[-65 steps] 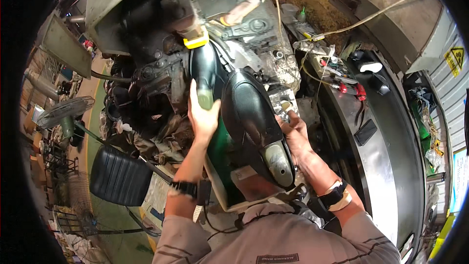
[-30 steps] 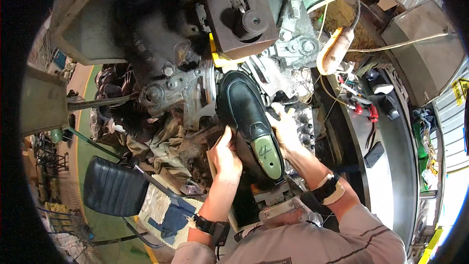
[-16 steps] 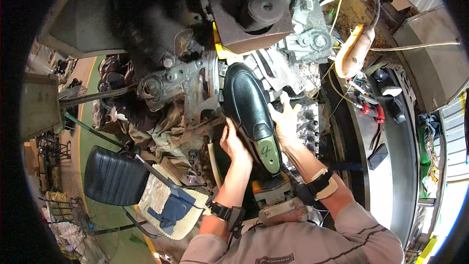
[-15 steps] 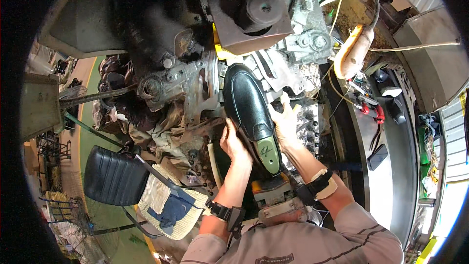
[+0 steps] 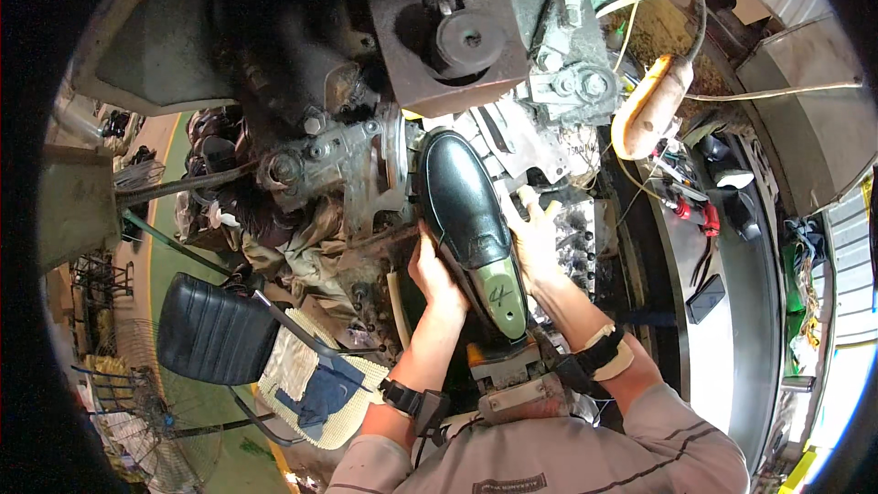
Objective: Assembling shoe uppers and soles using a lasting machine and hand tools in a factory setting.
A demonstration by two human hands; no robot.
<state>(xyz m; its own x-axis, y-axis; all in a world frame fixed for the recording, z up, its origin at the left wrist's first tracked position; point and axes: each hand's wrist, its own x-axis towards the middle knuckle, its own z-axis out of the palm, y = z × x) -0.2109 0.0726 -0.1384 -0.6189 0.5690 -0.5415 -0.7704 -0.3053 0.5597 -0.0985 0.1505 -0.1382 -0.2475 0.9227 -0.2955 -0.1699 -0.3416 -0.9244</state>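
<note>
A black leather shoe upper (image 5: 462, 197) is stretched over a green shoe last (image 5: 499, 297), its toe pointing away from me toward the machine. My left hand (image 5: 433, 273) grips the left side, fingers partly hidden beneath the shoe. Against the right side presses my right hand (image 5: 533, 236), with some fingers raised near the machine's metal plates. The toe lies among the metal plates (image 5: 512, 142) of the machine, under a dark block (image 5: 448, 46). Below the heel end sits a metal support (image 5: 517, 384), close to my body.
A yellowish lamp (image 5: 651, 108) hangs at the right on a cable. Farther right, a bench (image 5: 722, 357) carries a phone (image 5: 705, 299) and a red-handled tool (image 5: 702, 218). At the left stands a black chair (image 5: 218, 329) with a cloth-covered seat, beside crumpled fabric (image 5: 306, 256).
The shoe and last have shifted slightly toward me, with both hands still on them. The machine block and lamp appear a little farther left in view.
</note>
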